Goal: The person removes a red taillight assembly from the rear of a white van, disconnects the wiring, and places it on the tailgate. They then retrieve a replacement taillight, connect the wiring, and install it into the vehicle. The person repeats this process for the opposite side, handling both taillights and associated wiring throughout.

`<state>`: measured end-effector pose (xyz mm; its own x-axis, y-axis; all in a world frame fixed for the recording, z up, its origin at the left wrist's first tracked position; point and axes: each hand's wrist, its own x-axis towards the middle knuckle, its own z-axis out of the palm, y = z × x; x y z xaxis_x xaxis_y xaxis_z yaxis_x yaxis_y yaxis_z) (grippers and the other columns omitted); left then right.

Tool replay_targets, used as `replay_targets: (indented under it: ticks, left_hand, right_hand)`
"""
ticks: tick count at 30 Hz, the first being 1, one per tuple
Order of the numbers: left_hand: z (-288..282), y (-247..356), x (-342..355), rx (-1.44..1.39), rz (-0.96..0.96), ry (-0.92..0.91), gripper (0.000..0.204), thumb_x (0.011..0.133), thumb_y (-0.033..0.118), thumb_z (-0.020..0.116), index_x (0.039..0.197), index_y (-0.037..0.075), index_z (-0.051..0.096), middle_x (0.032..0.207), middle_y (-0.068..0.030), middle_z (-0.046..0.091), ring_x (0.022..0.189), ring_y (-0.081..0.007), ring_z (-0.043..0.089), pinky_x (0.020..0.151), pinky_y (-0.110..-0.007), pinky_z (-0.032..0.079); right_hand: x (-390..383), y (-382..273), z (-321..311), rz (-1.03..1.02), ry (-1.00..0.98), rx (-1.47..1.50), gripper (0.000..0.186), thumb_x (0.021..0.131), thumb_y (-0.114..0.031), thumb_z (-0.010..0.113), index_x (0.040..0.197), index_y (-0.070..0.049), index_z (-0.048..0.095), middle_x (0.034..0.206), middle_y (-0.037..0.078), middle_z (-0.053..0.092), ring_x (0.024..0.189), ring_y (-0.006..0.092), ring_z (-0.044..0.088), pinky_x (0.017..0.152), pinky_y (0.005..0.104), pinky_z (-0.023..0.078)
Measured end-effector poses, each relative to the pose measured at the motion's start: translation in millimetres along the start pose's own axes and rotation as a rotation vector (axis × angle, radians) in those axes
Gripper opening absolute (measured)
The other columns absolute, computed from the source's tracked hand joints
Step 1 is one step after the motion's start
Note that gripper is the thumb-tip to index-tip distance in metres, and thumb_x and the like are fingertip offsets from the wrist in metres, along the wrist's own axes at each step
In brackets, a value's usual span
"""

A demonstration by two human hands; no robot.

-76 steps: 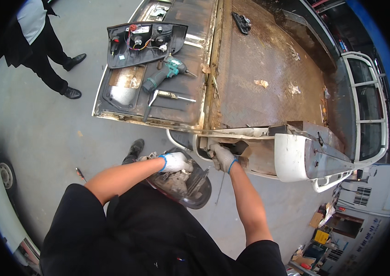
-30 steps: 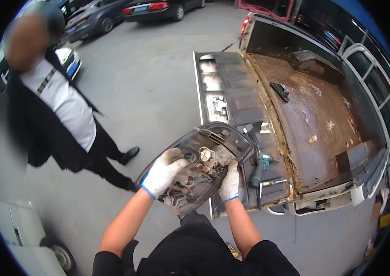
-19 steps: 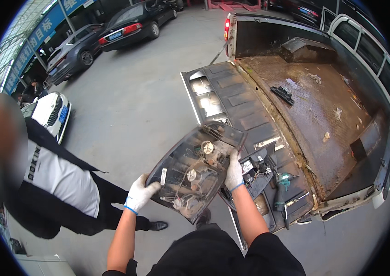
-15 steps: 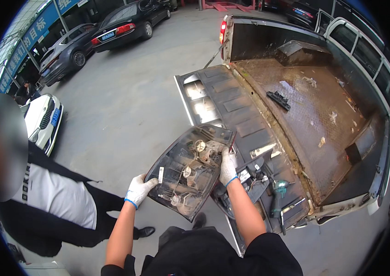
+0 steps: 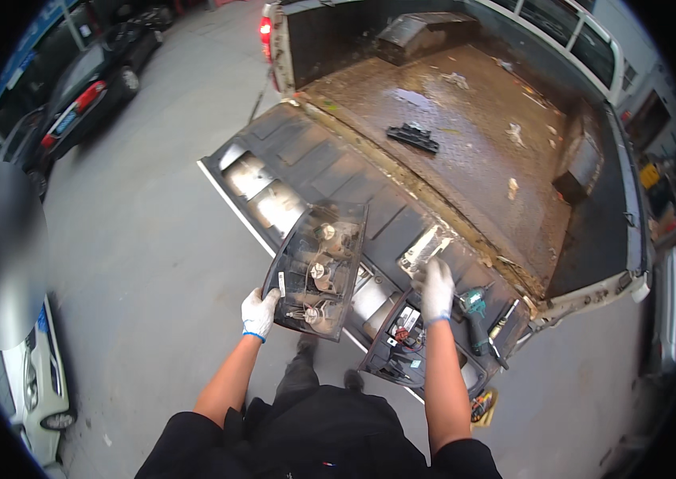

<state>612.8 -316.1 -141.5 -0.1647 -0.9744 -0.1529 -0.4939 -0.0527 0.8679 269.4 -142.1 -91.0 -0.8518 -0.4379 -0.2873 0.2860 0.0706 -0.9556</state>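
Lamp housings, two: the raised lamp housing (image 5: 294, 267), showing three pale round sockets, held aloft by the tailgate (image 5: 342, 177); the second lamp housing (image 5: 402, 343), lying on that tailgate. Power tools, one: a teal-and-black cordless drill (image 5: 478, 329). Screwdrivers, one (image 5: 504, 318), beside the drill. Gloved hands, two: left hand (image 5: 258, 313) extended forward, clasping the raised housing's lower left corner, thumb uppermost; right hand (image 5: 436, 289) reaching over the tailgate, blurred, its finger spread and any contents impossible to tell. Truck bed (image 5: 466, 152), one, rusty, containing one black part (image 5: 412, 137) and pale scraps. Obstructions: right forearm across the second housing's edge; raised housing before part of the tailgate.
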Motion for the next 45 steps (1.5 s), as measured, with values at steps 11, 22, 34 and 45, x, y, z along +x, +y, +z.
replay_targets:
  ticks: [11,22,34,45]
  left_hand:
    - [35,25,75,0.109,-0.077,-0.306,0.048,0.088,0.041,0.066,0.107,-0.003,0.070,0.093,-0.0260,0.072,0.092,-0.0387,0.071,0.084,-0.043,0.053]
    - [11,5,88,-0.032,-0.023,-0.499,0.052,0.095,0.038,0.061,0.129,-0.002,0.061,0.109,-0.0160,0.071,0.096,-0.0269,0.070,0.083,-0.037,0.055]
    - [24,4,54,-0.404,-0.287,-0.366,0.054,0.104,0.048,0.048,0.133,0.003,0.058,0.106,-0.0081,0.068,0.085,-0.0169,0.067,0.072,-0.034,0.057]
    - [12,16,56,-0.218,-0.201,-0.279,0.056,0.101,0.050,0.053,0.133,0.003,0.059,0.114,-0.0071,0.066,0.092,-0.0161,0.063,0.077,-0.031,0.054]
  right_hand:
    - [-134,70,-151,0.300,0.619,-0.062,0.024,0.100,-0.029,0.052,0.103,-0.005,0.054,0.075,0.006,0.058,0.054,0.0160,0.055,0.045,0.0322,0.046]
    - [-124,70,-118,0.465,0.485,-0.229,0.016,0.097,-0.026,0.052,0.098,-0.010,0.050,0.069,0.000,0.047,0.048,0.0100,0.044,0.038,0.0293,0.038]
    - [-60,54,-159,0.236,0.322,-0.419,0.038,0.102,-0.030,0.053,0.124,0.001,0.058,0.085,0.009,0.065,0.059,0.0156,0.061,0.049,0.0302,0.050]
    - [-58,86,-129,0.167,0.279,-0.400,0.032,0.098,-0.026,0.058,0.118,-0.001,0.063,0.083,0.006,0.066,0.060,0.0121,0.059,0.051,0.0295,0.048]
